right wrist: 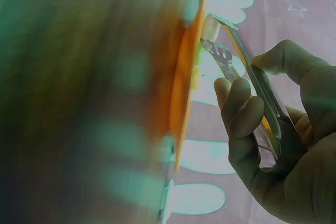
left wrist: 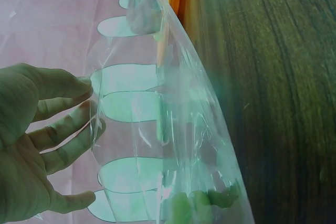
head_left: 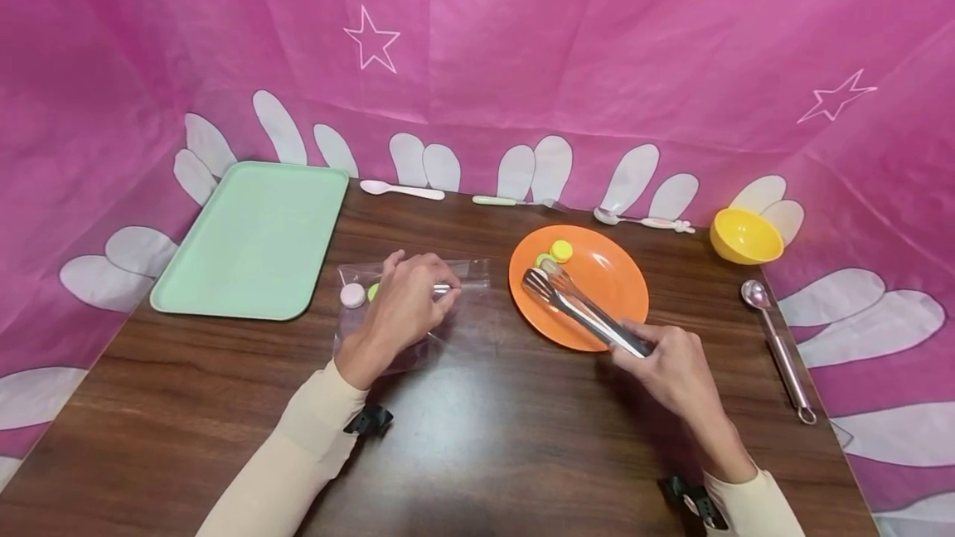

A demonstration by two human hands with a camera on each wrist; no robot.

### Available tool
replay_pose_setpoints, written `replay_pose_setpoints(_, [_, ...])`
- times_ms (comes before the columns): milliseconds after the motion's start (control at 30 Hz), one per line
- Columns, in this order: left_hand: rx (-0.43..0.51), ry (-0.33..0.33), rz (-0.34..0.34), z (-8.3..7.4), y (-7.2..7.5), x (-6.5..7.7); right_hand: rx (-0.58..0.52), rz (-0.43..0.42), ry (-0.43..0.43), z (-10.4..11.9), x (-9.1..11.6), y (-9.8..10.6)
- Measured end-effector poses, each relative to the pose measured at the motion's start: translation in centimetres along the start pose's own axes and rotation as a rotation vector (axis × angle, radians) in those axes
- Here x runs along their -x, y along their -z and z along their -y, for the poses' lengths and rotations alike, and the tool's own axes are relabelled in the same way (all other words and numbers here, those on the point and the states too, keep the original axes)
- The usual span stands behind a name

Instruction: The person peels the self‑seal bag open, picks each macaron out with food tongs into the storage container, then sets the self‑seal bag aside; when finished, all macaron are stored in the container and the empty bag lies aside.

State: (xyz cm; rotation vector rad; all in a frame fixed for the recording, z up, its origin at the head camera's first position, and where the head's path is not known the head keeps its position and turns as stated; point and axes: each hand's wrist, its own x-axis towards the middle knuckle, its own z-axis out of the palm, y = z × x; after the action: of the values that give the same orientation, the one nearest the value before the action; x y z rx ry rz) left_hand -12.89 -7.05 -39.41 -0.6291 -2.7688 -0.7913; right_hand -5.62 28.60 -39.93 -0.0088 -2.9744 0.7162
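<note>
The left hand [head_left: 410,297] pinches the clear bag [head_left: 468,326]. The right hand [head_left: 671,367] grips shiny tongs [head_left: 618,335], their tips around a pale cookie [right wrist: 211,27] by the orange plate [head_left: 619,284].

One plate [head_left: 613,273], one bag [head_left: 466,328], one tongs [head_left: 589,318]

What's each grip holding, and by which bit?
The right grip holds the tongs by the handle end; the left grip pinches the bag by its raised edge.
</note>
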Motion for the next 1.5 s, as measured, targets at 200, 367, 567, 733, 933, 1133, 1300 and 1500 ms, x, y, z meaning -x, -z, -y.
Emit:
replay_pose_setpoints(200, [-0.013,0.002,-0.004,0.0,0.0,-0.1,-0.023,0.039,-0.051,-0.9,0.5,-0.1])
replay_pose_setpoints(367, [-0.010,0.001,-0.009,0.1,0.0,0.0,-0.034,-0.007,-0.026,-0.4,0.9,0.3])
replay_pose_setpoints(567, [-0.002,0.003,-0.016,0.1,0.1,0.0,-0.075,0.053,0.104,1.7,0.5,0.1])
replay_pose_setpoints(733, [-0.006,0.005,-0.011,0.1,0.2,0.0,-0.122,0.159,0.217,3.6,-0.9,-1.4])
replay_pose_setpoints(933, [0.001,-0.023,-0.033,0.1,0.3,0.0,-0.187,0.294,0.283,6.0,-3.1,-3.4])
replay_pose_setpoints(1133, [-0.001,-0.026,-0.023,0.0,0.4,0.0,-0.188,0.352,0.346,8.4,-4.6,-5.2])
replay_pose_setpoints(1300, [-0.002,-0.008,-0.005,0.0,0.3,0.1,-0.127,0.370,0.441,10.2,-5.6,-6.2])
replay_pose_setpoints(1500, [0.003,-0.012,0.002,-0.1,0.1,0.0,-0.140,0.396,0.457,11.4,-6.0,-6.9])
